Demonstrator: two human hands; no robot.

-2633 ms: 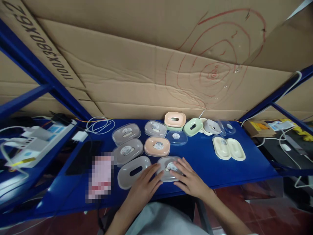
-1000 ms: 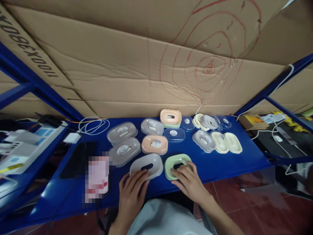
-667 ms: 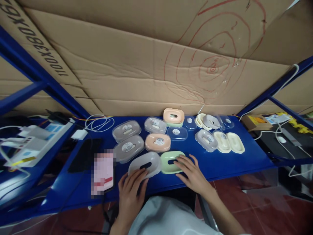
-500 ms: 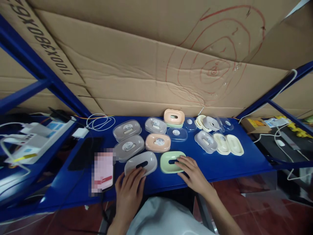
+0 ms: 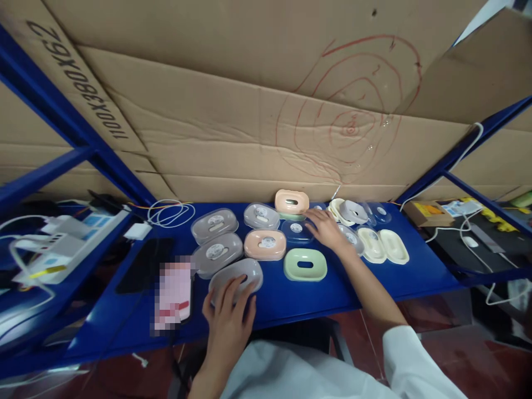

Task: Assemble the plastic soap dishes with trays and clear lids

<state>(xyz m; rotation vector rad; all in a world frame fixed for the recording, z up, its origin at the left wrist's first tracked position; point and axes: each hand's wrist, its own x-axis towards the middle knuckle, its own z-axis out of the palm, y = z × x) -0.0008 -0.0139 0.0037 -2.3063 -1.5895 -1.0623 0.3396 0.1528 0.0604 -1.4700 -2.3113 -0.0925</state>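
My left hand (image 5: 228, 305) lies over the near edge of a grey oval soap dish (image 5: 253, 272) with a slot in its middle. Its fingers are spread on the dish, not wrapped round it. My right hand (image 5: 326, 228) reaches to the back, fingers stretched out and apart. Its fingertips are by a clear lid (image 5: 294, 231) with a round label and close to a peach soap dish (image 5: 291, 199) stacked on a green one; whether they touch either, I cannot tell. A light green soap dish (image 5: 293, 270) lies alone below my right forearm.
Grey lidded dishes (image 5: 216, 226) and a peach one (image 5: 253, 246) stand left of centre. Cream dishes (image 5: 394, 247) lie at right. A phone (image 5: 173, 296), power strip (image 5: 75, 249) and coiled white cable (image 5: 171, 213) are at left. A cardboard wall (image 5: 208, 127) closes the back.
My right hand has left the light green dish and moved up to the back row. The green dish sits slightly further right. My left hand stays on the grey dish, and the view has shifted a little.
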